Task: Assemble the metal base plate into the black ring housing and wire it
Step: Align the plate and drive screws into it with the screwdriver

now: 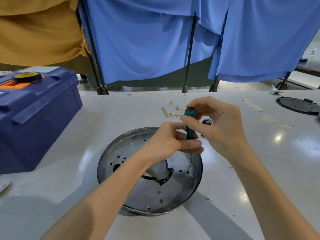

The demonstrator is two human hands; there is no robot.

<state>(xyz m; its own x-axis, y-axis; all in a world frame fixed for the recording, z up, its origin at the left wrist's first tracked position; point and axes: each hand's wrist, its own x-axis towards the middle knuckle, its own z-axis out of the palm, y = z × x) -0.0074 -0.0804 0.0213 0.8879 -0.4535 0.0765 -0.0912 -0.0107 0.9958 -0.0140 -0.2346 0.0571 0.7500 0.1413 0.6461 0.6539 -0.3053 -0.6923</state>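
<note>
1. Screwdriver (pixel 190 122) stands nearly upright between the two hands. Its long axis runs from the teal handle down a thin shaft to a small screw (pixel 191 164) on the metal base plate (pixel 173 193). The screw sits directly below both hands, slightly nearer the right one.
2. The metal base plate lies flat beneath the left wrist and forearm. It appears to be seated inside the black ring housing (pixel 196 188), whose dark rim shows around its edge.
3. The left hand (pixel 166 142) has its fingers curled, pinching the lower end of the handle where the shaft begins.
4. The right hand (pixel 216 125) curls over the top of the handle, gripping it with thumb and fingertips, probably to twist it.
5. The wires (pixel 173 110) lie beyond both hands, untouched. Wiring seems not yet begun.
</note>
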